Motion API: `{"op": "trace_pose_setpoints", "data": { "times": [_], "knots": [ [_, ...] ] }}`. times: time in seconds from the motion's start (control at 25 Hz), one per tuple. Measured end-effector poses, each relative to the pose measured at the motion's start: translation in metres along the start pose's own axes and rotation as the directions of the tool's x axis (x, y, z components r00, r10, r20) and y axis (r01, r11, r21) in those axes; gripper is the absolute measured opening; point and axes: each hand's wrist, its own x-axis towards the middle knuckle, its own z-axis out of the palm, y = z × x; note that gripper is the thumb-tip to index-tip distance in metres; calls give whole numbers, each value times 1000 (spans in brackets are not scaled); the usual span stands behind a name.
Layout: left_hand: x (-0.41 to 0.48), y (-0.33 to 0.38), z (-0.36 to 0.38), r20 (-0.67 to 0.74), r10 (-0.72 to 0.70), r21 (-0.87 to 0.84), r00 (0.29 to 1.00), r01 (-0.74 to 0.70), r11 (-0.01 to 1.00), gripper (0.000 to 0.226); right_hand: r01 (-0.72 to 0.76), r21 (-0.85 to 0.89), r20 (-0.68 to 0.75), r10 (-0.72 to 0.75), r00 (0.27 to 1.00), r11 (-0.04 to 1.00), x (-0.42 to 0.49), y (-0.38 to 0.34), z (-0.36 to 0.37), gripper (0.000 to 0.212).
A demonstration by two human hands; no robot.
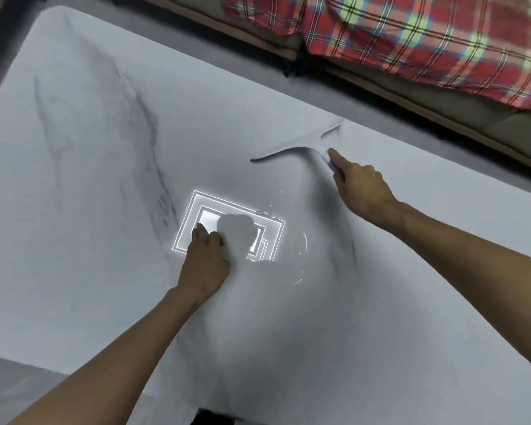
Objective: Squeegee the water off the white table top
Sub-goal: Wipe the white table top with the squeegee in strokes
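Observation:
The white table top (89,179) fills most of the head view and has faint grey marbling on its left side. My right hand (360,188) grips the handle of a white squeegee (301,145), index finger stretched along it. Its blade lies on the table near the far edge, right of centre. My left hand (207,256) rests on the table at the centre, fingers curled and pressed down, holding nothing I can make out. Thin bright rims of water (302,245) curve just right of the left hand.
A bright rectangular reflection of a ceiling light (270,234) shines on the wet surface by my left hand. Beyond the far table edge stands a sofa (442,96) draped with a red plaid blanket (411,32). Grey floor (19,381) shows at the bottom left.

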Motion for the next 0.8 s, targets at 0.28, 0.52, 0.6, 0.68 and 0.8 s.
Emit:
{"op": "trace_pose_setpoints", "data": {
  "times": [0.28,0.52,0.6,0.68,0.8],
  "knots": [
    [7,12,-6,142,-99,20,985,97,995,41,-148,-100,202,165,965,984,-112,79,-27,46],
    [8,31,0,72,-155,64,985,151,986,43,-51,49,6,50,999,998,5,38,-53,37],
    [6,35,5,13,-161,98,987,159,982,43,-66,68,16,65,998,995,30,32,-47,35],
    [6,35,9,-17,-156,107,988,157,982,43,-80,55,22,79,997,995,18,43,-30,41],
    [4,36,9,-6,-179,89,984,179,980,43,-84,38,23,83,996,996,-48,80,-3,46]
  ]
}}
